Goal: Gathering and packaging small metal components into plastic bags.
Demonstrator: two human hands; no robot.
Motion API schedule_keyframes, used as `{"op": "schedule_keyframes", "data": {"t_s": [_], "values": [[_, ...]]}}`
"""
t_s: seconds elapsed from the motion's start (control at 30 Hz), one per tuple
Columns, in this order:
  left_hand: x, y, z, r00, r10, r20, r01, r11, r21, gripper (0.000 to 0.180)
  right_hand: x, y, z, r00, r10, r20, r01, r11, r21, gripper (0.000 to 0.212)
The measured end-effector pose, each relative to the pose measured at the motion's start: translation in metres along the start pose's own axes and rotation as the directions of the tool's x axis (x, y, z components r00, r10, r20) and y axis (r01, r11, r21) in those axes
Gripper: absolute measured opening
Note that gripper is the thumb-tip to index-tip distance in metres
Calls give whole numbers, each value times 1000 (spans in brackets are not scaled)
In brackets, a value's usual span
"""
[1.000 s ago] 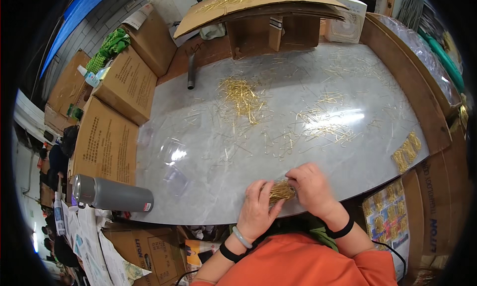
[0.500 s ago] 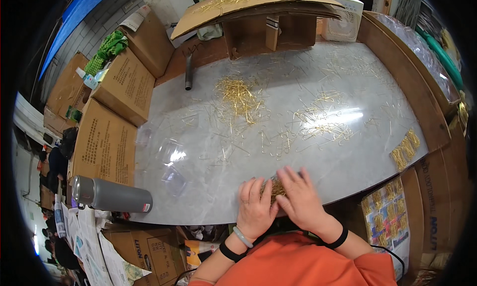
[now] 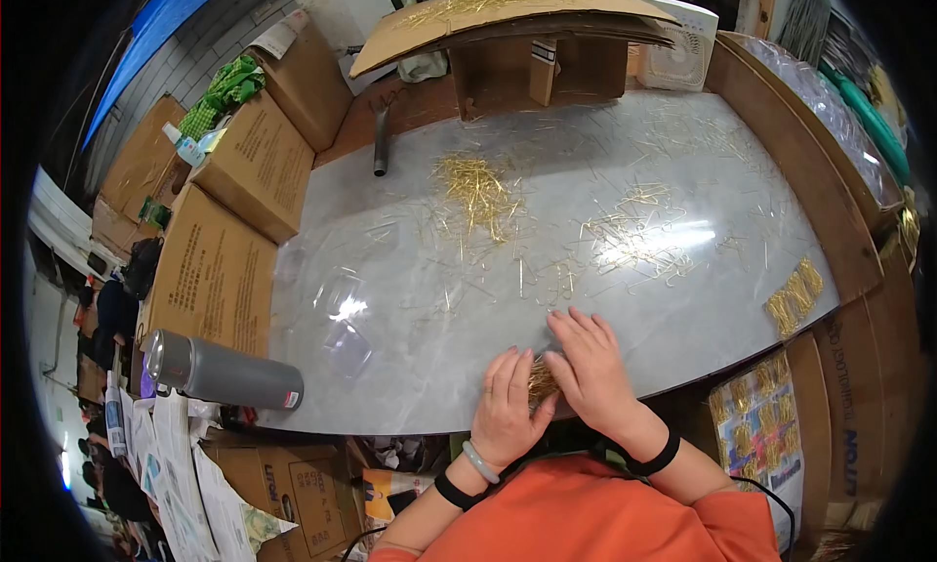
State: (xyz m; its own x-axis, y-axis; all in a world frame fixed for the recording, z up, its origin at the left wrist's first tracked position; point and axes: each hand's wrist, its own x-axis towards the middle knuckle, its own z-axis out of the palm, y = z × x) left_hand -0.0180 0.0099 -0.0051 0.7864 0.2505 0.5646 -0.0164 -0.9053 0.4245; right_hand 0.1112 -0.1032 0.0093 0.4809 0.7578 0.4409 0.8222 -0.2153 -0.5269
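Note:
Near the front edge of the grey table (image 3: pixel 410 367), a bundle of gold wire hooks (image 3: pixel 540 381) stands between my two hands. My left hand (image 3: pixel 508 411) cups it from the left, fingers together. On the other side my right hand (image 3: pixel 595 374) presses against it, its thumb across the bundle and its fingers fairly straight. Palms and fingers hide much of the bundle. Farther off lie a dense heap of gold hooks (image 3: pixel 478 196) and, right of it, a looser scatter of hooks (image 3: pixel 639 235). A neat row of hooks (image 3: pixel 794 296) rests at the right edge.
A grey flask (image 3: pixel 224 372) lies at the left edge, near clear plastic boxes (image 3: pixel 346 349). A dark tube-like tool (image 3: pixel 381 152) is farther back. Cardboard boxes (image 3: pixel 220 274) wall the left, a cardboard shelf (image 3: pixel 508 30) the back. Packed hooks on cards (image 3: pixel 761 420) sit below right.
My right hand's spread fingers have drawn together and straightened along the bundle. My left hand has shifted slightly right. The whole view has moved a little; the other things stay put.

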Motion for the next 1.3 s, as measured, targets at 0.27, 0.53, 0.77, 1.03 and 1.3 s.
{"op": "schedule_keyframes", "data": {"t_s": [0.27,0.53,0.77,1.03,1.3], "values": [[-4,-2,5,1000,4,26,-4,1000,8,46,-9,11,9,996,85,-21,-81,984,161,43],[-2,-1,1,996,68,56,-74,992,103,41,-6,24,-6,992,103,-74,-91,985,144,45],[-1,-1,5,994,79,81,-90,986,141,41,-4,11,-2,994,-22,-103,10,993,-115,46],[0,-3,1,974,147,171,-172,974,144,44,4,15,-16,998,38,-46,-30,986,166,39],[-2,1,0,980,-133,-145,124,990,-68,46,-9,16,-35,949,314,34,-314,926,208,23]]}}
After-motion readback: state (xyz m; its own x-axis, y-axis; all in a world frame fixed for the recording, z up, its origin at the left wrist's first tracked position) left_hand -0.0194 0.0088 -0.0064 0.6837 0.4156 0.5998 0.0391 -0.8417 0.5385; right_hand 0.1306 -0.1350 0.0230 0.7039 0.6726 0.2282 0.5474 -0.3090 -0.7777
